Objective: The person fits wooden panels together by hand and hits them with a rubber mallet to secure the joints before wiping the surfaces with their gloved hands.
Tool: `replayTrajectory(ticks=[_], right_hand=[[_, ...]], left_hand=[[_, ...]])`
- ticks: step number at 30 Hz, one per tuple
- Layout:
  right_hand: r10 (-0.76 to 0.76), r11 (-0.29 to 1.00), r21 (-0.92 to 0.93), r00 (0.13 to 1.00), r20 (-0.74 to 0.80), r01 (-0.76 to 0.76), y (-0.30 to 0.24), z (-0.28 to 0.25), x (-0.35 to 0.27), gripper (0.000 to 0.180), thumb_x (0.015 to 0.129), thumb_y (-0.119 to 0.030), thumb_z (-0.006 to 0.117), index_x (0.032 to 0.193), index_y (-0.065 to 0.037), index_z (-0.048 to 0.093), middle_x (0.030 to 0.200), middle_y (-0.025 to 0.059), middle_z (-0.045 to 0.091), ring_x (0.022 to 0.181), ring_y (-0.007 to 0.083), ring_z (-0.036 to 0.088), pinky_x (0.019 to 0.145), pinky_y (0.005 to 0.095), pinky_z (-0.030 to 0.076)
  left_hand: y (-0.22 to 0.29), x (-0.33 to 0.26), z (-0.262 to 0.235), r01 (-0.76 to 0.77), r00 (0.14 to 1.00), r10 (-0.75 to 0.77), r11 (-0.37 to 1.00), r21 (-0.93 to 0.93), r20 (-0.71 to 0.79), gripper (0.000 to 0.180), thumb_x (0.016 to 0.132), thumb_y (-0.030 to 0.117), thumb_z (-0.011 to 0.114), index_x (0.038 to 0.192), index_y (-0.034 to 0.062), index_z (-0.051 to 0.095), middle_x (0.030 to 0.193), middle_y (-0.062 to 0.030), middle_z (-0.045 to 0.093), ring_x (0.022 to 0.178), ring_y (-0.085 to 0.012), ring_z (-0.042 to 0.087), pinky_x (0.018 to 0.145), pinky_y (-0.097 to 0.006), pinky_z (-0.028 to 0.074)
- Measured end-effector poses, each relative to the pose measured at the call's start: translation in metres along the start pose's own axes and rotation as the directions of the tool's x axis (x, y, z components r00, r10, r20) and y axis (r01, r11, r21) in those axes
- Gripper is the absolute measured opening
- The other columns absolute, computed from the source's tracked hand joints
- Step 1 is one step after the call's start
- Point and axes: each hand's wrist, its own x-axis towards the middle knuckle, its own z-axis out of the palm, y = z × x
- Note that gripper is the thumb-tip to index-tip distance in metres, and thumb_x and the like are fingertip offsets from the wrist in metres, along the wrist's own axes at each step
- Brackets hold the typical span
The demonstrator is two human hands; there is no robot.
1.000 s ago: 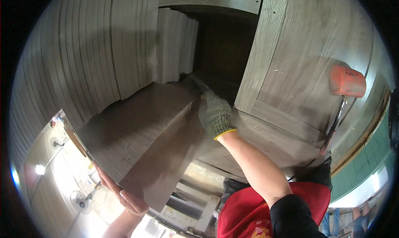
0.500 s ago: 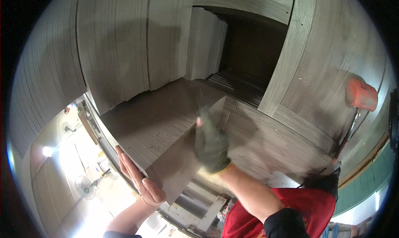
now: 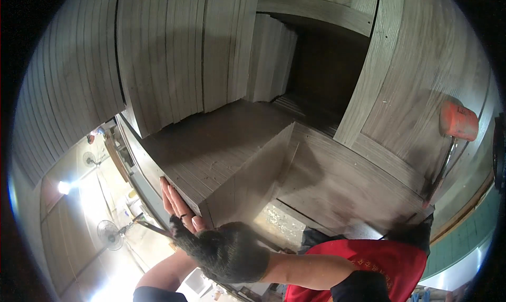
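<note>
My bare left hand (image 3: 179, 203) lies with stretched fingers along the left side of a stack of grey wood-grain boards (image 3: 206, 170), at its near corner. In a dark grey glove, my right hand (image 3: 229, 252) reaches across to the left, in front of the left wrist and close to the left fingers. Its fingers look closed. A slim dark-edged strip (image 3: 154, 228) juts out past the gloved fingertips; its kind cannot be made out. The glove hides part of my left hand.
Upright grooved panels (image 3: 163, 59) stand behind the boards, beside a dark opening (image 3: 327, 75). An orange-headed mallet (image 3: 458, 121) rests at the right on grey wood panels. A red garment (image 3: 369, 262) shows below. Fans (image 3: 109, 234) and bright light fill the left background.
My right hand has swept from above the middle of the boards down and left to my left hand. The left hand stays at the boards' side; the view has shifted slightly.
</note>
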Motion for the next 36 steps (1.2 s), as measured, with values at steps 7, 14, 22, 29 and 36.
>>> replayTrajectory(ticks=[7,14,22,29,36], right_hand=[[0.360,0.917,0.224,0.928,-0.101,-0.331,0.026,0.017,-0.026,0.016,0.081,-0.007,0.059,0.097,-0.005,0.060,0.079,0.0117,0.064,0.060,0.0292,0.063,0.056,0.0391,0.051],[0.616,0.766,0.441,0.729,-0.299,-0.467,0.057,0.002,-0.035,0.021,0.093,-0.011,0.057,0.111,-0.001,0.063,0.098,0.0152,0.068,0.092,0.0287,0.066,0.082,0.0384,0.052],[0.491,0.797,-0.041,0.687,-0.536,-0.602,0.170,0.023,-0.058,0.023,0.095,-0.017,0.057,0.114,-0.006,0.064,0.094,0.0176,0.066,0.086,0.0326,0.065,0.077,0.0422,0.052],[-0.006,1.000,-0.003,0.994,-0.105,0.005,0.041,0.008,-0.035,0.028,0.084,-0.015,0.061,0.109,-0.001,0.059,0.082,0.0159,0.063,0.071,0.0299,0.064,0.070,0.0405,0.053],[0.352,0.908,-0.262,0.935,0.050,-0.328,0.113,0.025,-0.058,0.028,0.088,-0.010,0.054,0.115,-0.003,0.058,0.097,0.0083,0.066,0.085,0.0216,0.066,0.071,0.0383,0.053]], left_hand=[[0.001,0.000,0.005,-0.041,0.999,0.041,0.999,-0.034,-0.018,0.072,0.101,0.041,0.029,0.150,-0.0114,0.024,0.156,-0.0316,0.022,0.143,-0.0467,0.024,0.116,-0.052,0.017],[0.002,0.000,0.002,-0.051,0.998,0.050,0.997,-0.049,-0.026,0.067,0.101,0.034,0.029,0.149,-0.0110,0.025,0.157,-0.0312,0.021,0.143,-0.0481,0.024,0.116,-0.052,0.017],[0.005,-0.001,0.001,-0.042,0.999,0.041,0.999,-0.032,-0.026,0.069,0.103,0.041,0.020,0.151,-0.0080,0.023,0.159,-0.0250,0.022,0.146,-0.0395,0.020,0.118,-0.048,0.013],[0.007,-0.004,-0.001,-0.034,0.999,0.033,0.998,-0.050,-0.013,0.066,0.099,0.030,0.027,0.148,-0.0139,0.024,0.155,-0.0333,0.022,0.143,-0.0474,0.023,0.117,-0.051,0.017],[0.006,0.001,0.003,-0.025,1.000,0.025,0.999,-0.026,0.007,0.067,0.099,0.032,0.026,0.150,-0.0120,0.022,0.157,-0.0310,0.021,0.144,-0.0464,0.022,0.117,-0.050,0.016]])
